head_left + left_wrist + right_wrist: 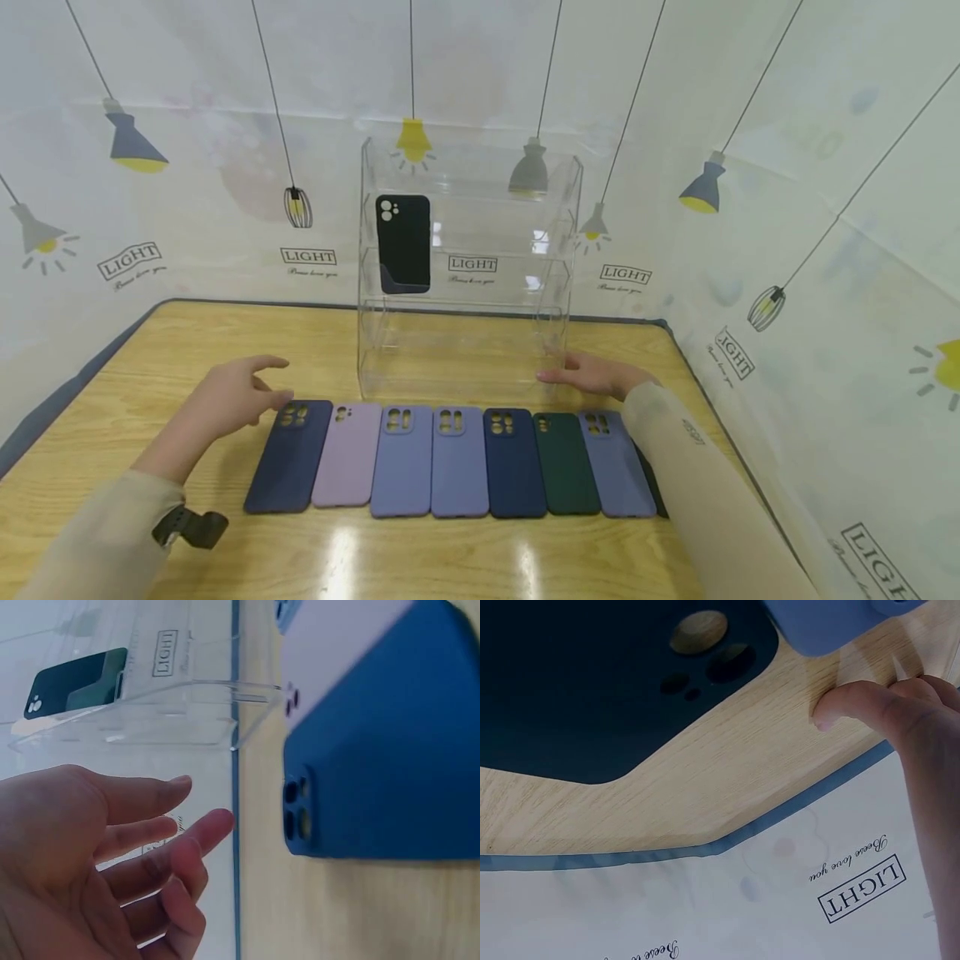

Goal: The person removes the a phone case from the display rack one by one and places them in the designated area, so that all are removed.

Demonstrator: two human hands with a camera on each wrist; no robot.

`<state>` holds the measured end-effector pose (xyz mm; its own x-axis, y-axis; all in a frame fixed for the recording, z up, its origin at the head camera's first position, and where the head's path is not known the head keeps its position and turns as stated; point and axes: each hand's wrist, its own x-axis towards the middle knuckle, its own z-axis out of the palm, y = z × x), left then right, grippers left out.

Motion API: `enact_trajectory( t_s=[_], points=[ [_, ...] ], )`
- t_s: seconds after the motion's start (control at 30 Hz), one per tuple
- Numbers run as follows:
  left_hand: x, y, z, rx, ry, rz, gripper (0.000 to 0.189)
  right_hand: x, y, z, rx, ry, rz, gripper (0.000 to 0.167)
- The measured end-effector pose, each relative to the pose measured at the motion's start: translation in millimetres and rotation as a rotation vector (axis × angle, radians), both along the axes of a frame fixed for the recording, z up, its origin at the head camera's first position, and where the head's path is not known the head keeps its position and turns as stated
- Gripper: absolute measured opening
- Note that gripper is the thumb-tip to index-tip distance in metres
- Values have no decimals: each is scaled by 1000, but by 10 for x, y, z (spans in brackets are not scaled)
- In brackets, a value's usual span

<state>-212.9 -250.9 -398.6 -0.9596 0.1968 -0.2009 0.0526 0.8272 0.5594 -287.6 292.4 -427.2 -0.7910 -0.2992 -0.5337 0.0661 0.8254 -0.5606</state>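
A clear tiered display rack [465, 387] stands upright at the back of the table, with a black phone case [408, 237] on an upper tier at its left. My right hand [592, 373] grips the rack's lower right edge; in the right wrist view its thumb [847, 705] shows, but the exact contact is hard to see. My left hand [232, 396] hovers left of the rack with loosely bent fingers, holding nothing, near a dark blue phone case [288, 462]. That case starts a row with a pink case [347, 458], periwinkle cases [401, 467], a navy case [516, 467] and a dark green case [567, 467].
At the row's right end, a black case [615, 682] lies partly under my right forearm in the head view. A printed curtain [247, 150] with lamp drawings hangs behind the wooden table [420, 558]. A dark band [190, 531] circles my left wrist.
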Motion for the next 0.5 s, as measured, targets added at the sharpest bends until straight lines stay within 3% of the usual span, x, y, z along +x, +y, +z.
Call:
enact_trajectory(
  t_s=[0.27,0.5],
  points=[
    [-228,262,399,9,100,29,68,12,-5,19,-2,1,-2,99],
    [-415,555,725,23,177,50,70,-10,11,-5,-1,-4,-10,108]
  ],
)
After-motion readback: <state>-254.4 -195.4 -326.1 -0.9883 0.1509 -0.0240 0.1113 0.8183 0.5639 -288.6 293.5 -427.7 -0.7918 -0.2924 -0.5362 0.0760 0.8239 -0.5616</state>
